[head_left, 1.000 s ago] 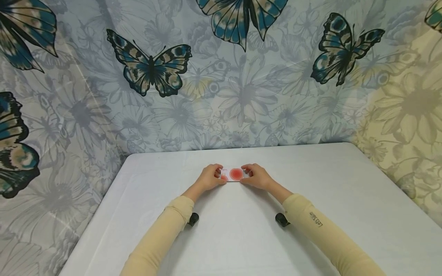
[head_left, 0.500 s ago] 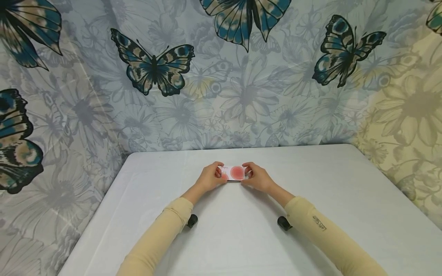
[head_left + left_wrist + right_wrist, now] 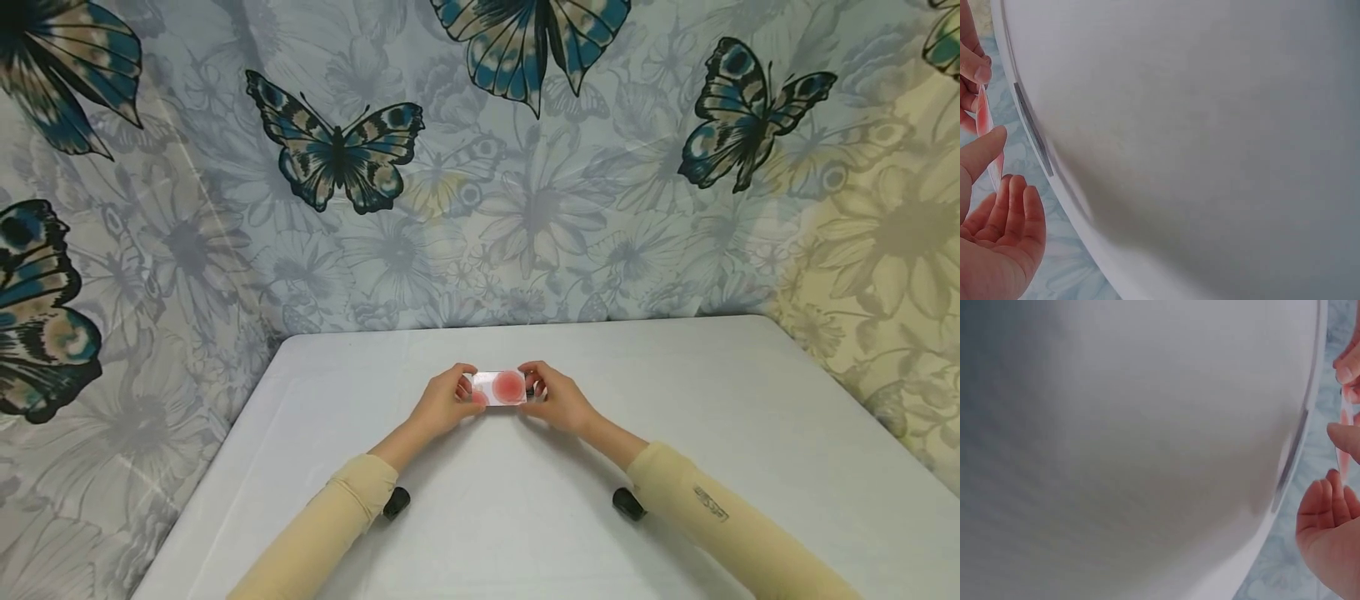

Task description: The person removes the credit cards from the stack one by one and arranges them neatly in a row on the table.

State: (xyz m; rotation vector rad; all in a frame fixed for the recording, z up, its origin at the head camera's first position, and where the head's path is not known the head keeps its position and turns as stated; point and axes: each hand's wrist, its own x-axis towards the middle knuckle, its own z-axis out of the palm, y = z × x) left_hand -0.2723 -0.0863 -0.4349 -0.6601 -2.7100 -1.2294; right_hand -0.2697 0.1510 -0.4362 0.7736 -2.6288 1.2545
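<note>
A thin white card (image 3: 500,387) with pink-red circles is held up over the far middle of the table, printed face towards me in the head view. My left hand (image 3: 442,402) pinches its left end between thumb and fingers. Its right end is pinched by my right hand (image 3: 558,402). Both wrist views show the card (image 3: 985,115) nearly edge-on, above the tabletop, between the thumbs and fingertips. A flat dark-grey strip-like thing (image 3: 1033,131) lies on the table near its far edge; its kind cannot be told, and in the head view it is hidden.
The table (image 3: 495,517) wears a white cover. Behind it hangs a floral cloth (image 3: 540,225) with large butterflies. Small black devices, one at the left wrist (image 3: 397,503) and one at the right wrist (image 3: 629,504), jut inward from the sleeves.
Both hands have drawn the card slightly nearer to me and a little left. The forearms have spread a bit wider. The grip at both ends looks the same.
</note>
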